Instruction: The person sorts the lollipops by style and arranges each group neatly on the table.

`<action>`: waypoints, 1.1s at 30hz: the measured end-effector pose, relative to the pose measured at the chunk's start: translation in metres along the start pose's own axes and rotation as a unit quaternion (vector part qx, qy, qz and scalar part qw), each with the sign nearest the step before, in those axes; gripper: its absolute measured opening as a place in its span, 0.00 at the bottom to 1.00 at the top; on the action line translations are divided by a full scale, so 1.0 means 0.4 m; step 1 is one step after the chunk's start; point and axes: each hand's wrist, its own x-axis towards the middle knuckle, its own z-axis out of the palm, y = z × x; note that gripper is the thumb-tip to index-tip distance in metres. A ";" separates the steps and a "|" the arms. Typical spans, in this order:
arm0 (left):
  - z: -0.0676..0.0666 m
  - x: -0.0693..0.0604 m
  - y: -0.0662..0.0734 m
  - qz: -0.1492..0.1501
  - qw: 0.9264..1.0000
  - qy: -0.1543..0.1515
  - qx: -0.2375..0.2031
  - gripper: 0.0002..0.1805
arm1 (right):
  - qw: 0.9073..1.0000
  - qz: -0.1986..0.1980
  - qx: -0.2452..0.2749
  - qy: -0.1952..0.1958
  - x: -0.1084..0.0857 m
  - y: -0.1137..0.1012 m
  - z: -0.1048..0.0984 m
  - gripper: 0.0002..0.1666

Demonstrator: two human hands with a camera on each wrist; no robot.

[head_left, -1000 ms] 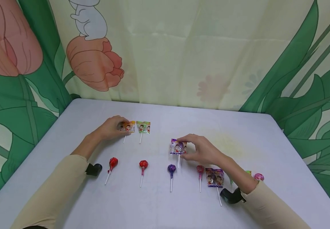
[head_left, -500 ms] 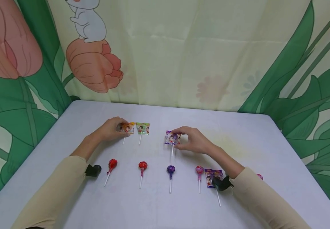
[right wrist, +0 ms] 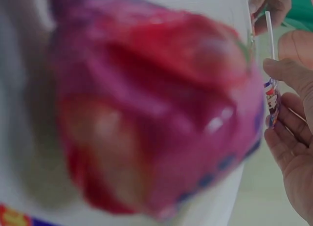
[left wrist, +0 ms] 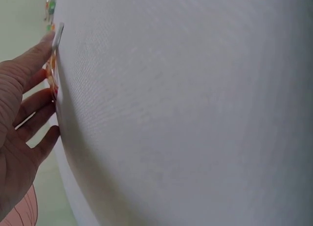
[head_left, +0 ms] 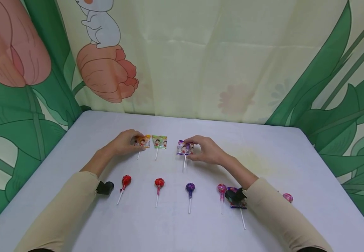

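My left hand (head_left: pixel 125 142) holds an orange-wrapped lollipop (head_left: pixel 145 141) by its wrapper's edges at the table's far left; its white stick points toward me. Beside it lies a green-wrapped lollipop (head_left: pixel 159 142). With thumb and fingers my right hand (head_left: pixel 206 149) pinches a purple-wrapped lollipop (head_left: pixel 182 148), stick downward, right of the green one. In the left wrist view, the thumb (left wrist: pixel 36 57) lies by the orange lollipop's stick. The right wrist view shows the purple wrapper (right wrist: pixel 272 101) between thumb and fingers.
A nearer row holds two red lollipops (head_left: pixel 126 180), a purple ball lollipop (head_left: pixel 190 187) and a pink one (head_left: pixel 222 188). A dark purple-wrapped lollipop (head_left: pixel 240 204) is partly hidden under the right wrist camera. Another pink lollipop (head_left: pixel 288 198) shows beyond the right sleeve (head_left: pixel 282 217).
My right hand has carried the purple-wrapped lollipop left and away from me, closer to the green one. The left hand has stayed on the orange lollipop.
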 end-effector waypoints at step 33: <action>0.001 0.000 0.004 -0.008 1.000 0.000 0.002 0.32 | 0.995 0.025 -0.044 -0.081 0.125 0.010 -0.007 0.31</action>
